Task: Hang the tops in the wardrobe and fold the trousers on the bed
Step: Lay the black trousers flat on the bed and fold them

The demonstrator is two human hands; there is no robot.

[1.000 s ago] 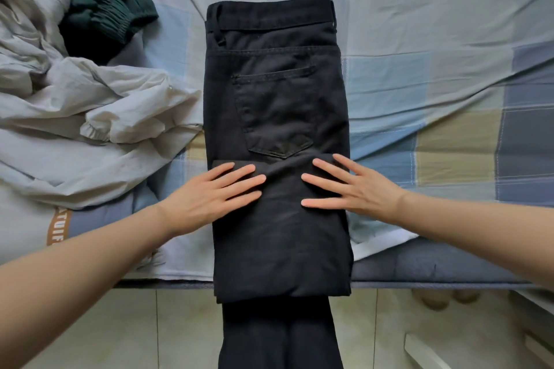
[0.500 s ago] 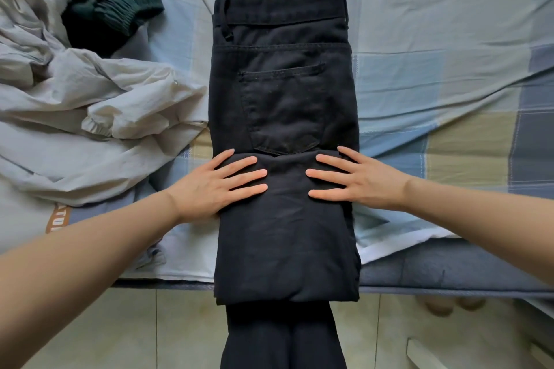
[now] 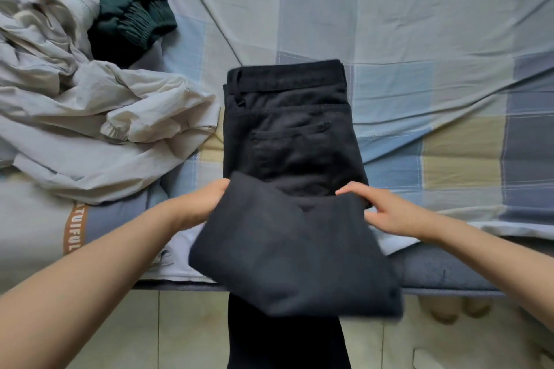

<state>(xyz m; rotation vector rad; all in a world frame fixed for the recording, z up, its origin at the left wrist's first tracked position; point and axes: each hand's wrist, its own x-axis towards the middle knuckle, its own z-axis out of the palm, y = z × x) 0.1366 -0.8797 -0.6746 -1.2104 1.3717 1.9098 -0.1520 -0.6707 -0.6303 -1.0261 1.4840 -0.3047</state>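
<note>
Head view: black trousers point(image 3: 289, 141) lie on the bed point(image 3: 419, 54), waistband away from the person, back pocket up. The leg part is folded up over the seat, and this folded flap is lifted off the bed near its edge, blurred. The left hand point(image 3: 201, 204) grips the flap's left edge, its fingers tucked out of sight under the cloth. The right hand point(image 3: 386, 210) holds the flap's right edge, fingers curled around the fabric with the thumb on top. The flap's far corners sit just below the pocket; its near end hangs past the bed edge, over the tiled floor point(image 3: 156, 332). More black cloth shows below the flap at the bottom of the view.

Left of the trousers a crumpled pale jacket point(image 3: 90, 117) lies on the checked sheet, its cuff just beside the waistband side. A dark green top point(image 3: 132, 6) lies beyond it, partly under the jacket, well apart from the trousers.
</note>
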